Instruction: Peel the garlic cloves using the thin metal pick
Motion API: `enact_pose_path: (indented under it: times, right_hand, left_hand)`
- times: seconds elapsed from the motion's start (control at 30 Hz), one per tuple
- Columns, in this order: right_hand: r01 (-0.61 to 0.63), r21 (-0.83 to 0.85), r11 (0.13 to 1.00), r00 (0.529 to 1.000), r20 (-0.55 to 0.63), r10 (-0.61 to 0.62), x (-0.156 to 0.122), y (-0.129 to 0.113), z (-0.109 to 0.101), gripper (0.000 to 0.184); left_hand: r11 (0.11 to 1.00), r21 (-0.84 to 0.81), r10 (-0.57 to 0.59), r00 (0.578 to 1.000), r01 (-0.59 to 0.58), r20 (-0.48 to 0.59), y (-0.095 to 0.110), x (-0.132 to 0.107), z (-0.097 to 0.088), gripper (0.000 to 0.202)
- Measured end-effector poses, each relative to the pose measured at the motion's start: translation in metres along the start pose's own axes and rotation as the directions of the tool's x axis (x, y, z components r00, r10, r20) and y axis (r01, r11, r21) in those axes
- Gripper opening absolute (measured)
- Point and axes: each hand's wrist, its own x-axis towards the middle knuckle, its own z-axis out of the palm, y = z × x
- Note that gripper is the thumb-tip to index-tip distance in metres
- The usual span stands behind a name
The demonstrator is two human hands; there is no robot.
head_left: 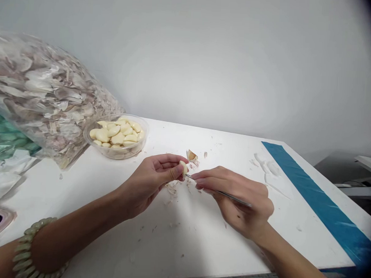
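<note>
A smooth, pale clove (183,168) is pinched between the thumb and fingertips of the left hand (149,184), just above the middle of the white table (199,246); part of it is covered by the thumb. A thin, straight metal pick (223,193) is gripped by the closed fingers of the right hand (241,205), with its tip set against the clove. Dry, papery flakes (191,156) are scattered just beyond and beneath the hands.

At far left, a round clear plastic bowl (145,133) is filled with glossy cream peeled cloves (116,134). Beside it, further left, a bulging clear bag (43,92) is packed with crinkled purplish-white skins. A matte blue strip (324,206) is laid along the table's right edge. A pale green beaded bracelet (23,250) is worn on the left wrist.
</note>
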Motion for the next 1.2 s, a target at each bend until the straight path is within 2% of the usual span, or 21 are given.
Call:
enact_pose_path:
  times: [0.3, 0.53, 0.77, 1.2]
  right_hand:
    - [0.023, -0.001, 1.0, 1.0, -0.014, -0.023, 0.0021, -0.0008, 0.0009, 0.026]
    - [0.021, -0.02, 1.0, 0.995, -0.098, -0.023, 0.0033, -0.0006, 0.0022, 0.032]
    - [0.033, -0.038, 0.999, 0.998, -0.058, -0.035, 0.0009, 0.0016, 0.0006, 0.038]
    - [0.005, -0.021, 1.0, 1.0, 0.001, -0.005, 0.002, -0.0002, -0.001, 0.029]
  left_hand:
    - [0.999, -0.032, 0.024, 1.0, -0.024, 0.015, 0.004, 0.0007, 0.0022, 0.016]
    - [0.999, -0.028, 0.031, 1.0, -0.03, 0.008, 0.0049, -0.0015, 0.0013, 0.015]
    - [1.0, 0.016, 0.009, 1.0, -0.009, 0.012, 0.0046, -0.0012, 0.0012, 0.019]
    - [0.998, 0.059, -0.029, 0.999, 0.028, 0.023, 0.0044, -0.0003, 0.0, 0.029]
